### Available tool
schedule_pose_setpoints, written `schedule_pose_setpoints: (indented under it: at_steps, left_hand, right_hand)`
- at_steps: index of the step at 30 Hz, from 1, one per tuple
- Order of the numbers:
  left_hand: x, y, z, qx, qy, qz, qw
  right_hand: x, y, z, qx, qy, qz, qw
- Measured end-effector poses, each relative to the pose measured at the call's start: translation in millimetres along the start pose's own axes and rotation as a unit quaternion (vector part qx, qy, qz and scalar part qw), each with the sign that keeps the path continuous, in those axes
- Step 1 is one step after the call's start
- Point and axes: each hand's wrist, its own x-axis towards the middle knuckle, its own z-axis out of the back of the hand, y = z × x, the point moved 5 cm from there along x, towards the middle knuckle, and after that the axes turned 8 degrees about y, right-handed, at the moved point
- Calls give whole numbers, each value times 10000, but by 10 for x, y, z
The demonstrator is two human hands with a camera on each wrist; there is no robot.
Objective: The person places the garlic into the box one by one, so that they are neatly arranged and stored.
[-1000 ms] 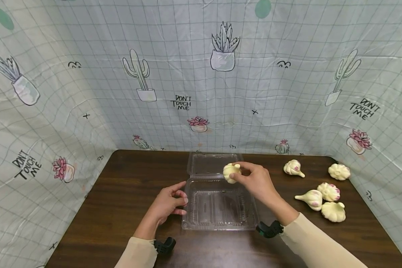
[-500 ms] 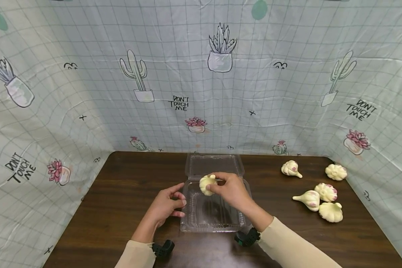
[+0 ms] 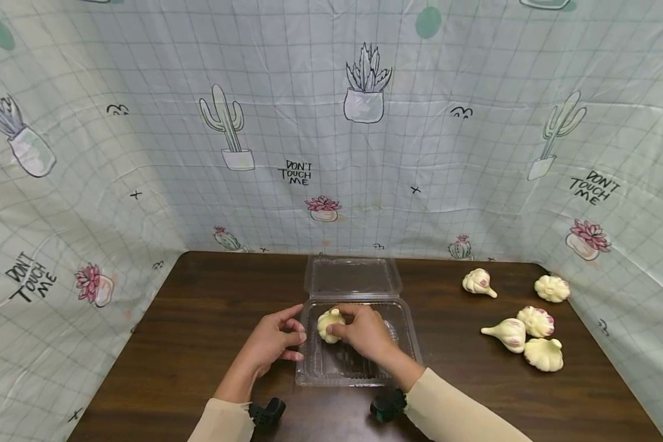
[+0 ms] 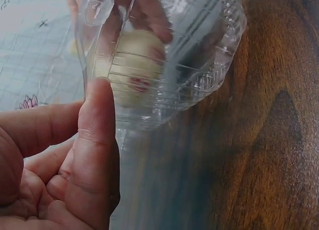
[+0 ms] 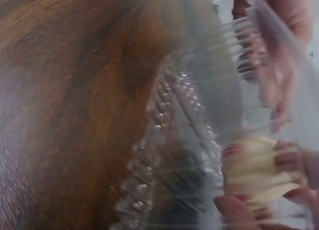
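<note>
My right hand [image 3: 364,331] grips a cream garlic bulb [image 3: 328,325] between thumb and fingers, low inside the left part of a clear plastic clamshell container [image 3: 359,376]. In the left wrist view the garlic bulb [image 4: 137,68], with pinkish streaks, shows through the clear wall. The right wrist view is blurred but has the same bulb [image 5: 254,172] among the right fingers. My left hand [image 3: 273,337] is at the container's left edge, its fingers spread along the rim and loosely bent. The container's hinged lid [image 3: 353,276] lies folded back behind the base.
Several more garlic bulbs lie at the right of the dark wooden table [image 3: 215,319]: one bulb [image 3: 479,282] further back, another [image 3: 551,288] near the far right edge, and a cluster [image 3: 511,334] in front. A patterned curtain [image 3: 276,123] surrounds the table's back and sides.
My right hand has carried the garlic bulb leftward and down, from above the container's hinge to low inside the base. My left hand has stayed at the left edge.
</note>
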Motion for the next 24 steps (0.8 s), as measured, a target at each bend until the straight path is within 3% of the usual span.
schedule_pose_setpoints:
  at_steps: [16,24]
  left_hand:
    - [43,-53,13,-27,9,57,10000]
    - [13,-7,-7,-34,52,84,9999]
  right_hand:
    - [64,41,-108,-181,192,324,9991]
    - [27,-13,-148,-226,130,228,9994]
